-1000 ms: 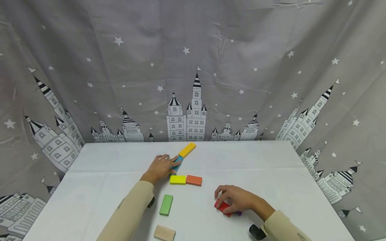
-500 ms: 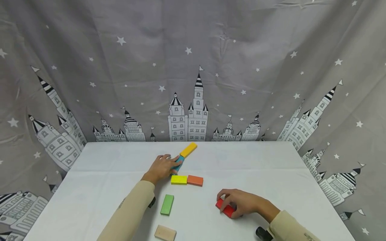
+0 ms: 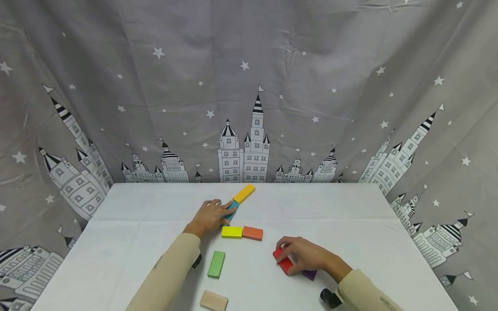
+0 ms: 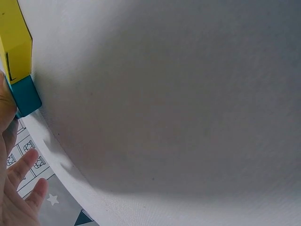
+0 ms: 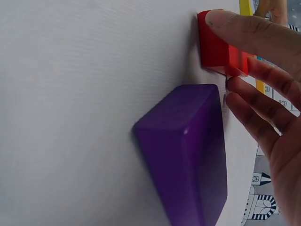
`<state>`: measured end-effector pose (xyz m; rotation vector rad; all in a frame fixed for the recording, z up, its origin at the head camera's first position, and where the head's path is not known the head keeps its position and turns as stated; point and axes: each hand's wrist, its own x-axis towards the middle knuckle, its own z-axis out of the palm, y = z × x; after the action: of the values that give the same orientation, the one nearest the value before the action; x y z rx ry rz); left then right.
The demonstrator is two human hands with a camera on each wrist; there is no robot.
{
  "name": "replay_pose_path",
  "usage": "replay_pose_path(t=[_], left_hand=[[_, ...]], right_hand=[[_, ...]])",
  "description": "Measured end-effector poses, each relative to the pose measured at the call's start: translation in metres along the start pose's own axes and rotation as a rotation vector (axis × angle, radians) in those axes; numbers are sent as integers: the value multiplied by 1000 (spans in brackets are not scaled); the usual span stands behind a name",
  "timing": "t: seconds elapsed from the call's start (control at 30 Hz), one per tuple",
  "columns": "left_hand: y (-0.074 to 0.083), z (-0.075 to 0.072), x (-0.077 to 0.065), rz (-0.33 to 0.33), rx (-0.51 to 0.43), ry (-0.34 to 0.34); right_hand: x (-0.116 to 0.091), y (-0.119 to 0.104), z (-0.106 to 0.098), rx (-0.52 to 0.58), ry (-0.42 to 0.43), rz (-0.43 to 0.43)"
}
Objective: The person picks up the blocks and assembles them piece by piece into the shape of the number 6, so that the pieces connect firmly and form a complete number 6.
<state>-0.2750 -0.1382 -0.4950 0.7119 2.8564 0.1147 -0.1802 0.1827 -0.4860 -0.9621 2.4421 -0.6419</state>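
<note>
On the white table my left hand [image 3: 210, 216] pinches a blue block [image 3: 230, 217] between thumb and index finger; the other fingers spread out. A golden-yellow block [image 3: 244, 194] lies end to end with the blue one at its far side. My right hand [image 3: 309, 255] holds a red block [image 3: 284, 263] at its ends, thumb on the near end and fingers at the far one. A purple block [image 3: 310, 274] lies just behind the red one, partly under the right hand in the head view. In the right wrist view, a gap separates the purple block [image 5: 164, 141] from the red block [image 5: 215, 44].
Nearer than the blue block, a bright yellow block [image 3: 231, 232] and an orange block [image 3: 253, 233] lie end to end. A green block [image 3: 216, 264] and a plain wooden block [image 3: 214, 300] lie toward the front. A grey castle-print curtain [image 3: 249, 65] hangs behind the table.
My right hand first shifts slightly right and nearer, then back left and away with the red block, showing the purple block again. The left hand stays at the blue block.
</note>
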Motion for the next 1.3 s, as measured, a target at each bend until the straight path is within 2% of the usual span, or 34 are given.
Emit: replay_pose_path(t=[0.23, 0.63, 1.3], left_hand=[[0, 0, -2, 2, 1, 3], [-1, 2, -2, 19, 14, 1], [-2, 0, 1, 16, -4, 1]], right_hand=[[12, 1, -2, -25, 49, -10], [34, 5, -3, -71, 84, -3], [50, 2, -7, -66, 112, 30]])
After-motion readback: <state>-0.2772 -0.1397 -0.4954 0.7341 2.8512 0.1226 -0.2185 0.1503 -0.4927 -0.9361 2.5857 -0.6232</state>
